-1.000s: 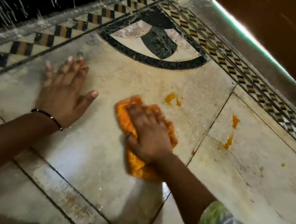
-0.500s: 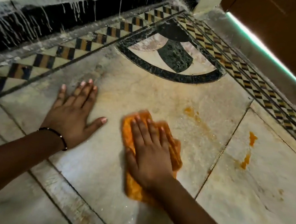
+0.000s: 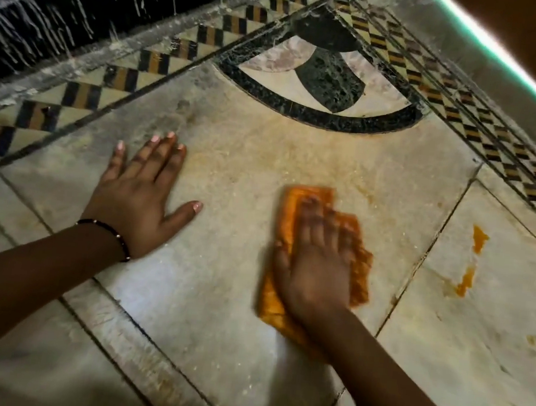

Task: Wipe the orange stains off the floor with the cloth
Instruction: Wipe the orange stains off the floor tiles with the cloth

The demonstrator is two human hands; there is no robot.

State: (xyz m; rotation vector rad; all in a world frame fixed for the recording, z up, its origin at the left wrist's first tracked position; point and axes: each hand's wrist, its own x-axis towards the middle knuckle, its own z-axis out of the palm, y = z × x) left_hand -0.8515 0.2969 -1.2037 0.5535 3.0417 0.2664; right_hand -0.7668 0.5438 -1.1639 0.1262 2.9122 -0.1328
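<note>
Marble floor (image 3: 225,297) carries an orange cloth (image 3: 292,205), pressed flat under the right hand (image 3: 316,266) with straight fingers. The left hand (image 3: 139,197) rests open beside. Wiping seems midway; next the cloth must reach the orange stains (image 3: 479,239) beyond the seam.

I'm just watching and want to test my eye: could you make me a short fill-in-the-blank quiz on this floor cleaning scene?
1. The right hand presses flat on a cloth whose colour is ____.
2. The left hand rests flat on the floor, and its wrist wears a thin dark ____.
3. The two thick orange stains lie on the slab to the ____ of the cloth.
4. The band of diamond-pattern tiles runs along the floor's ____.

Missing words: orange; bracelet; right; edge
</note>
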